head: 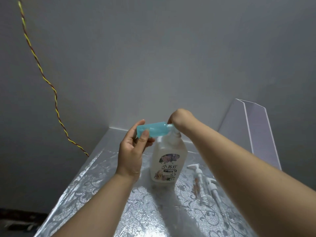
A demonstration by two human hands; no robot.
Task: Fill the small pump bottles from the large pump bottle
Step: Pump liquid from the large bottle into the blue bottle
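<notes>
Silver floral-embossed tabletop (85, 185), centre frame: left hand (131, 151) grips a small translucent blue plastic bottle (155, 130) sideways, its mouth at the large white pump bottle (168, 161); right hand (179, 117) bends over the pump, fingers hidden, grip unclear.

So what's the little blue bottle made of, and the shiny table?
The little blue bottle looks like see-through tinted plastic: light passes through it. The table seems covered in glossy silver foil or vinyl, embossed with swirls that catch glare.
</notes>
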